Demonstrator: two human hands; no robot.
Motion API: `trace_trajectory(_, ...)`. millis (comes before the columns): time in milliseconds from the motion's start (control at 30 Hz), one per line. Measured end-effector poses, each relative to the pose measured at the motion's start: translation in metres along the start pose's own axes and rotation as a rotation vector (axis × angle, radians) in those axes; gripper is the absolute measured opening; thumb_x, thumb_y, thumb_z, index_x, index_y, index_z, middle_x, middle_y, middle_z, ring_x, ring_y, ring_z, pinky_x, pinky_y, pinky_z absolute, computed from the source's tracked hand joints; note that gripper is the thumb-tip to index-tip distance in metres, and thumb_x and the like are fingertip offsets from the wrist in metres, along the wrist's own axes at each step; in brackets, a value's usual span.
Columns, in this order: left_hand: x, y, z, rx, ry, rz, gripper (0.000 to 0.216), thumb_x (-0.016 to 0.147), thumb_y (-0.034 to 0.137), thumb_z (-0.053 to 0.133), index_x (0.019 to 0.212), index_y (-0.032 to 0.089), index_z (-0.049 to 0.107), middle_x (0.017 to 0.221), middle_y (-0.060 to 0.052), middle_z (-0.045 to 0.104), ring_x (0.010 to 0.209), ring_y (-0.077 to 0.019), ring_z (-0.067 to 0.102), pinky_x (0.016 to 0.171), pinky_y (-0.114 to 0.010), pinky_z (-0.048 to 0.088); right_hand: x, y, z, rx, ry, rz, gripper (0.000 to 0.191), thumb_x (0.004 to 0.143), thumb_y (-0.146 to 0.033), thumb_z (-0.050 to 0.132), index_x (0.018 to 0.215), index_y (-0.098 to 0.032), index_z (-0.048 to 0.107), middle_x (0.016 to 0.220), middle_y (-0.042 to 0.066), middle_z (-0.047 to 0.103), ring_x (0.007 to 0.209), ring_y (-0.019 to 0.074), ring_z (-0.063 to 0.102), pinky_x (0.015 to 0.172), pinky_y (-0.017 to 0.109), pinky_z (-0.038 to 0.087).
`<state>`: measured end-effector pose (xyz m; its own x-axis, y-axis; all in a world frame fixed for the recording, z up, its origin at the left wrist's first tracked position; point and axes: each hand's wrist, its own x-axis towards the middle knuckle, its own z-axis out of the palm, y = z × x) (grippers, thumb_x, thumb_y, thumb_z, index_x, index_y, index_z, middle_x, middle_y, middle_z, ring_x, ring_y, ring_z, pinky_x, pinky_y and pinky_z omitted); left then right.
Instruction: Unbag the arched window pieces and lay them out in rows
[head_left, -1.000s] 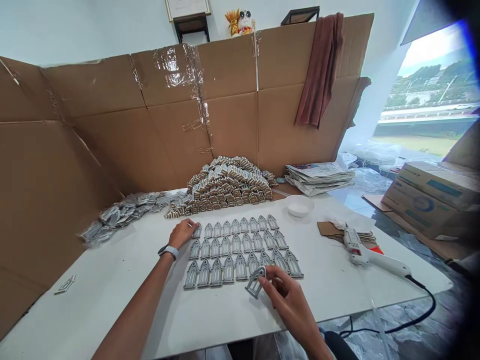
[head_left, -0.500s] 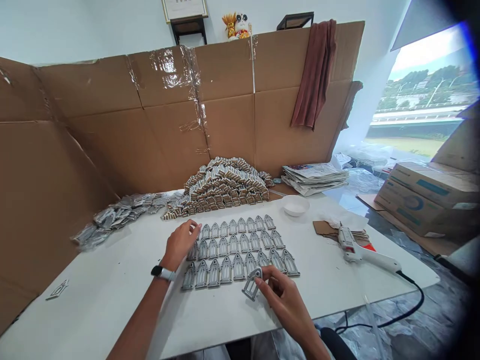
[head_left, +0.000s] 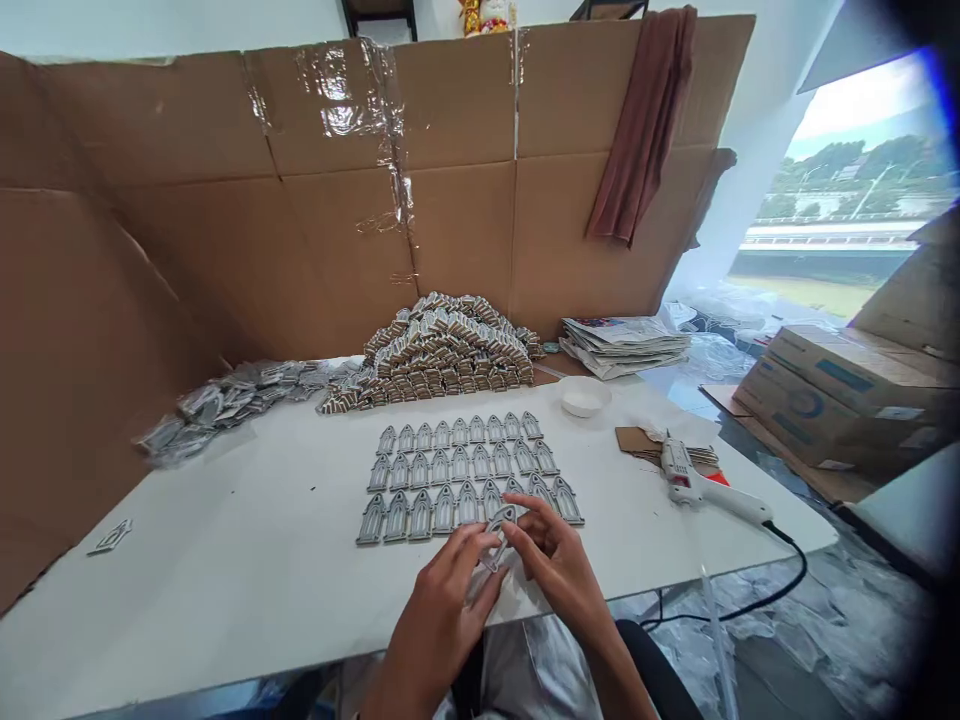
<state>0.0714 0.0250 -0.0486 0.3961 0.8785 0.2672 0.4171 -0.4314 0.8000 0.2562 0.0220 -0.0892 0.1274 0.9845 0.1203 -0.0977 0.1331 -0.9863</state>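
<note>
Between my two hands, close to the table's front edge, is a small grey arch-shaped frame piece. My right hand pinches its pointed top end between thumb and fingers. My left hand has its thumb and fingers closed on the lower end. Just beyond my hands, matching arched pieces lie side by side in three rows on the white table. Fingers of my right hand cover part of the nearest row.
A heap of stacked pieces stands against the cardboard wall. Bagged pieces lie left of it. A white bowl, newspapers and a corded glue gun are on the right. One loose piece lies far left.
My left hand has left the rows' left end and come to the arched piece, gripping it together with my right hand. The view has tilted down somewhat.
</note>
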Motion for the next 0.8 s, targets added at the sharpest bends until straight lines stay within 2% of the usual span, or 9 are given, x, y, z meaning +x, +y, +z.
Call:
trace_trajectory(100, -0.002, -0.011, -0.016, 0.032, 0.145, -0.010, 0.018, 0.099, 0.036, 0.071, 0.115, 0.036, 0.079, 0.132, -0.006, 0.076, 0.129, -0.0309, 0.070, 0.113, -0.041, 0.052, -0.001, -0.002, 0.001, -0.002, 0.005, -0.001, 0.057, 0.098, -0.063, 0.071, 0.139, -0.023, 0.065, 0.083, 0.001, 0.068, 0.059, 0.0125, 0.049, 0.055, 0.025, 0.044)
trace_trajectory(233, -0.010, -0.047, -0.064, 0.193, 0.425, -0.194, 0.023, 0.090, 0.048, 0.076, 0.108, 0.034, 0.077, 0.121, -0.005, 0.081, 0.108, -0.0334, 0.077, 0.103, -0.044, 0.056, -0.003, -0.002, 0.001, -0.012, 0.020, -0.002, 0.053, 0.100, -0.064, 0.067, 0.133, -0.023, 0.068, 0.085, 0.002, 0.068, 0.063, 0.0143, 0.052, 0.055, 0.026, 0.047)
trace_trajectory(300, -0.017, -0.068, -0.089, 0.306, 0.488, -0.322, 0.028, 0.089, 0.055, 0.073, 0.107, 0.034, 0.075, 0.111, -0.005, 0.082, 0.103, -0.0351, 0.077, 0.095, -0.046, 0.057, -0.003, -0.001, 0.001, -0.028, 0.009, 0.005, 0.050, 0.100, -0.064, 0.066, 0.128, -0.022, 0.070, 0.085, 0.003, 0.067, 0.066, 0.0153, 0.053, 0.056, 0.026, 0.047)
trace_trajectory(400, -0.027, -0.092, -0.114, 0.427, 0.498, -0.430, 0.035, 0.090, 0.061, 0.065, 0.109, 0.033, 0.075, 0.107, -0.007, 0.083, 0.102, -0.0362, 0.077, 0.091, -0.046, 0.058, -0.004, 0.001, 0.000, -0.055, 0.000, 0.008, 0.047, 0.101, -0.063, 0.066, 0.125, -0.023, 0.072, 0.085, 0.002, 0.066, 0.067, 0.0155, 0.052, 0.058, 0.026, 0.046)
trace_trajectory(533, -0.033, -0.107, -0.122, 0.557, 0.474, -0.395, 0.042, 0.095, 0.060, 0.061, 0.120, 0.031, 0.079, 0.120, -0.010, 0.080, 0.115, -0.0367, 0.071, 0.102, -0.048, 0.055, -0.006, 0.001, 0.000, -0.081, 0.009, 0.030, 0.045, 0.101, -0.063, 0.065, 0.121, -0.023, 0.073, 0.085, 0.002, 0.066, 0.066, 0.0150, 0.051, 0.059, 0.027, 0.046)
trace_trajectory(667, -0.034, -0.117, -0.119, 0.626, 0.442, -0.264, 0.044, 0.101, 0.055, 0.056, 0.125, 0.027, 0.081, 0.130, -0.010, 0.078, 0.127, -0.0369, 0.064, 0.113, -0.050, 0.049, -0.007, -0.001, 0.000, -0.105, 0.011, 0.041, 0.047, 0.102, -0.064, 0.064, 0.120, -0.022, 0.073, 0.085, 0.002, 0.066, 0.064, 0.0148, 0.052, 0.059, 0.028, 0.045)
trace_trajectory(800, -0.037, -0.125, -0.117, 0.661, 0.442, -0.181, 0.049, 0.106, 0.055, 0.048, 0.129, 0.026, 0.081, 0.127, -0.012, 0.075, 0.121, -0.0363, 0.062, 0.108, -0.054, 0.051, -0.007, -0.001, 0.000, -0.128, 0.016, 0.042, 0.048, 0.102, -0.064, 0.063, 0.122, -0.021, 0.074, 0.085, 0.003, 0.066, 0.064, 0.0151, 0.051, 0.059, 0.028, 0.046)
